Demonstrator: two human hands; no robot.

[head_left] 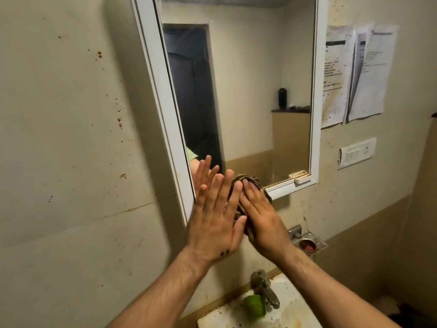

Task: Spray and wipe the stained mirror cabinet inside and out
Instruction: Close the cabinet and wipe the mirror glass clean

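Note:
The white-framed mirror cabinet (163, 95) hangs on the wall with its door closed, and the mirror glass (248, 91) reflects a dark doorway. My left hand (214, 216) lies flat with straight fingers against the lower left corner of the glass. Just right of it, my right hand (259, 216) presses a crumpled dark olive cloth (250, 181) onto the bottom of the mirror, fingers laid straight over it. The cloth shows above and below that hand.
Below stands a stained white sink (290, 311) with a metal tap (264, 287) and a green object (254, 305) beside it. A steel soap holder (307, 243) is fixed to the right. Papers (359, 72) and a switch plate (357, 152) sit on the spattered wall.

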